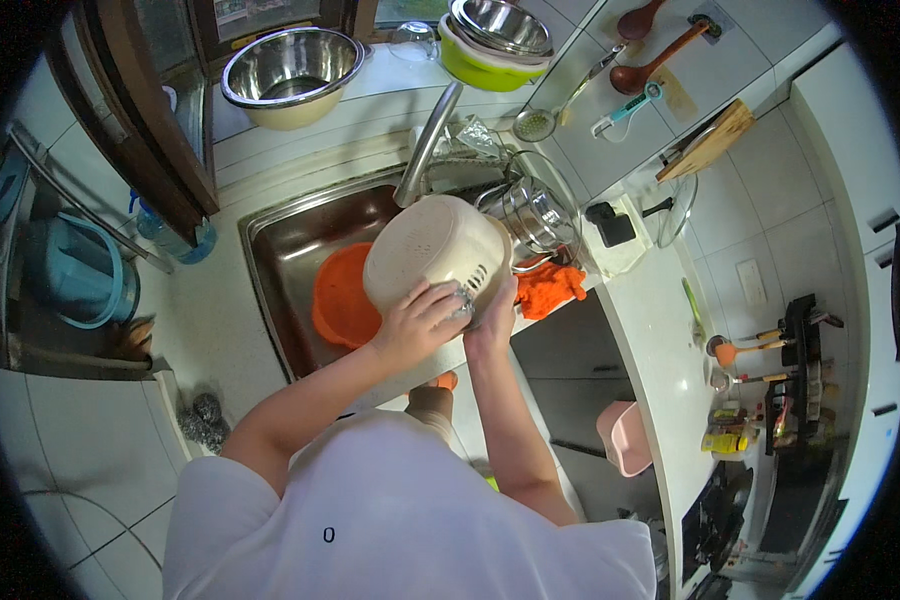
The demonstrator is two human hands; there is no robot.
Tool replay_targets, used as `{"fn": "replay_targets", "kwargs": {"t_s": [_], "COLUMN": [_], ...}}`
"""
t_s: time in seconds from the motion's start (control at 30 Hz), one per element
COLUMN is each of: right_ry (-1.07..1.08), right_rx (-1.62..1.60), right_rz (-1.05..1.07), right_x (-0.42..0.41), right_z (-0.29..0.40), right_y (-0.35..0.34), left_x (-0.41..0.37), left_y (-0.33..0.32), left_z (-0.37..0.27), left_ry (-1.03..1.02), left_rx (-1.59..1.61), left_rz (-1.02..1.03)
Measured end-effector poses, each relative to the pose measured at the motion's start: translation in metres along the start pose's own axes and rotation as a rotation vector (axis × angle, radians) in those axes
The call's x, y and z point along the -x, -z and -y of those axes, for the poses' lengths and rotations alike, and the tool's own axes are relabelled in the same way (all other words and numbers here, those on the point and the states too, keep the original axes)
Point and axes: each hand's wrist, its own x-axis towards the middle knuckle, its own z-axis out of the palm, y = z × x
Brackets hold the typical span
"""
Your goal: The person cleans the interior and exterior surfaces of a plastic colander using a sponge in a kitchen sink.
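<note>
A cream plastic colander (pixel 412 240) is tipped on its side above the sink (pixel 270 262), its perforated base turned to the upper left. My right hand (pixel 495 319) grips its rim from the lower right. Under the fingers of my left hand (pixel 424 319), a silvery scrubber (pixel 463 301), apparently steel wool, presses against the colander's outer wall near its slots. An orange plastic basin (pixel 341 296) sits in the sink, partly hidden by the colander. The metal faucet (pixel 427 146) reaches down just behind the colander.
Stainless steel pots (pixel 536 214) stand right of the sink, with an orange cloth (pixel 551 289) near the counter edge. On the sill are a large steel bowl (pixel 292 75) and stacked bowls (pixel 495 52). A pink bin (pixel 626 439) hangs below the right counter (pixel 664 360).
</note>
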Motion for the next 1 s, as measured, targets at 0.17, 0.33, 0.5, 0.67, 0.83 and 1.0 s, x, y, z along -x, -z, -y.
{"fn": "replay_targets", "kwargs": {"t_s": [0.17,0.33,0.5,0.67,0.83,1.0], "right_ry": [0.208,0.201,0.216,0.182,0.210,0.211], "right_rx": [0.217,0.322,0.377,0.396,0.384,0.502], "right_rz": [0.044,0.101,0.142,0.116,0.126,0.187], "right_x": [0.024,0.043,0.053,0.050,0.039,0.042], "right_z": [0.013,0.007,0.001,0.007,-0.002,0.001], "right_y": [-0.019,-0.022,-0.011,-0.003,0.011,0.020], "left_x": [-0.043,-0.088,-0.099,-0.089,-0.058,-0.065], "left_y": [0.003,0.002,-0.013,0.000,0.010,0.018], "left_z": [0.006,0.038,0.074,0.047,0.019,0.040], "left_ry": [0.188,0.412,0.521,0.378,0.235,0.416], "left_rx": [0.153,0.305,0.302,0.279,0.377,0.382], "left_rz": [-0.016,0.170,0.295,0.308,0.151,0.248]}}
